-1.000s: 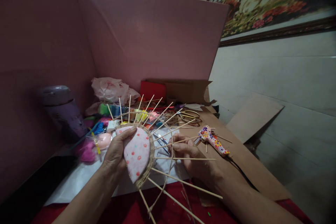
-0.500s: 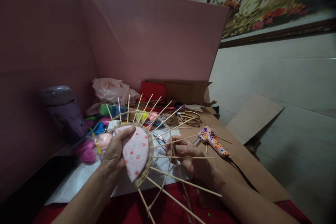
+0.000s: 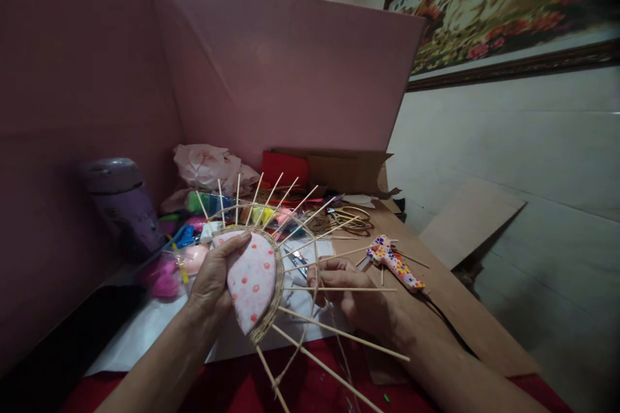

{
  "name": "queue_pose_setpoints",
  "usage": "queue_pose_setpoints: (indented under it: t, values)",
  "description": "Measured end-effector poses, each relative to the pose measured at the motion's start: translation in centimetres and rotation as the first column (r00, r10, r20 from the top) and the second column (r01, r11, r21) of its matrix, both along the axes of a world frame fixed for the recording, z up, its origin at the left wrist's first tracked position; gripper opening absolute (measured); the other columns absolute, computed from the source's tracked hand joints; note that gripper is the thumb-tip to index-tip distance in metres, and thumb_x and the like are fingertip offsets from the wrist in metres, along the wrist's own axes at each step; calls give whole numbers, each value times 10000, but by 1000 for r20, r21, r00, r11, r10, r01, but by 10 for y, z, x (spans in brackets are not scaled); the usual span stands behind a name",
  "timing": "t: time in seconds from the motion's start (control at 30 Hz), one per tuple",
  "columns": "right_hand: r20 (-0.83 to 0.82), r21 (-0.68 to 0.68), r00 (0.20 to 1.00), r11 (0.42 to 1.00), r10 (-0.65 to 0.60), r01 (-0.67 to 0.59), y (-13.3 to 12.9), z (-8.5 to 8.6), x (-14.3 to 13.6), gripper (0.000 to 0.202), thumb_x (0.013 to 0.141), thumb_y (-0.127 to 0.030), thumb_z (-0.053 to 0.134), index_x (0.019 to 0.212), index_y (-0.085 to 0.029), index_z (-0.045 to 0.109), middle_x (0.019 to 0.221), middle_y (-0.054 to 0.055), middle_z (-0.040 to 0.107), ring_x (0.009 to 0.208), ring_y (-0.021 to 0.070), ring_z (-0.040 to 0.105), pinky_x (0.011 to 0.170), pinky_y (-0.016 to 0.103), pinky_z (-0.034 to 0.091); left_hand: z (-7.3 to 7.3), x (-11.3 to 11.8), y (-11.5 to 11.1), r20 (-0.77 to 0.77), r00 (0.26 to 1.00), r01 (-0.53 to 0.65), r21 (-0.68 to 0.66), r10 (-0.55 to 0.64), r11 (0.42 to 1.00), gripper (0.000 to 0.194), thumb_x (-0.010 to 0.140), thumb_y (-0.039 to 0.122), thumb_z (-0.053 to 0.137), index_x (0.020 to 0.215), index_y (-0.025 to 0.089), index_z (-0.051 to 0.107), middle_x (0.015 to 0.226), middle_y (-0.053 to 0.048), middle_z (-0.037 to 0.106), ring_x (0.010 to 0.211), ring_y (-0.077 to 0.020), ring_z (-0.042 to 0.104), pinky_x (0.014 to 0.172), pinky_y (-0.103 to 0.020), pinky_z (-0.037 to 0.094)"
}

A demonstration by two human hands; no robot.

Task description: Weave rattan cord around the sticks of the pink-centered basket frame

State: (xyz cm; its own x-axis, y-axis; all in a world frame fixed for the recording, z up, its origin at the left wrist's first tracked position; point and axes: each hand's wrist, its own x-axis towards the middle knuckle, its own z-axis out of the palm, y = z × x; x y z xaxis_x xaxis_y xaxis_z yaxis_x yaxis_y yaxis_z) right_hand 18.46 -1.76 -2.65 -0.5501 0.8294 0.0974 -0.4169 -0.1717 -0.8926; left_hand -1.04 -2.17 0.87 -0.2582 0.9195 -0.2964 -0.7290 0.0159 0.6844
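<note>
My left hand grips a half-round craft piece, its thumb pressed on the pink padded fabric with red dots. A woven twine border runs along the curved edge. Thin wooden sticks fan outward from that border. A strand of twine loops from stick to stick partway out. On the right, my right hand is closed with its fingers pinching the twine beside a stick; the twine's loose end hangs below. Small scissors lie behind the sticks, partly hidden.
A flower-patterned glue gun with a black cord rests on the cardboard at right. Gold-handled scissors lie farther back. Colourful craft packets and a purple bottle stand left. Pink panels enclose the back.
The right fingers have shifted slightly at the twine beside the stick. The left hand keeps its hold on the craft piece, and the view has moved a little.
</note>
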Motion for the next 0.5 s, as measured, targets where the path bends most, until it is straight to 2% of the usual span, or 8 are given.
queue_pose_setpoints:
  t: [0.13, 0.23, 0.37, 0.5]
  values:
    - [16, -21, 999, 999, -49, 50, 0, -2, 0, 97, 608, -236, 636, 648, -153, 668, 615, 16, 550, 551, 114, 442, 558, 253, 335, 0, 0, 0, 0, 1000, 3, -1, -3, 1000, 100, 678, 14, 574, 650, 109, 583, 531, -52, 658, 432, -152, 616, 431, -223, 523]
    - [5, -10, 1000, 1000, -10, 10, 3, -5, 0, 113, 604, -247, 653, 642, -141, 654, 618, 16, 549, 548, 107, 441, 546, 247, 328, 0, 0, 0, -1, 1000, -4, -8, 4, 1000, 95, 665, 14, 581, 666, 109, 590, 540, -53, 661, 434, -155, 616, 434, -230, 526]
    - [-105, -58, 994, 998, -37, 31, 8, -8, 2, 128, 595, -210, 673, 708, -156, 646, 613, -3, 545, 544, 102, 447, 534, 238, 335, 3, 0, -1, -2, 1000, -31, -25, 31, 999, 110, 650, 14, 583, 696, 114, 597, 546, -52, 662, 442, -166, 619, 440, -240, 527]
    - [-189, -109, 974, 988, -127, 107, 9, -6, 2, 80, 592, -153, 671, 653, -163, 621, 631, -12, 527, 580, 100, 458, 559, 228, 373, 5, 0, -2, -2, 999, -47, -30, 47, 998, 131, 645, 18, 584, 728, 117, 605, 559, -50, 665, 457, -173, 625, 464, -257, 534]
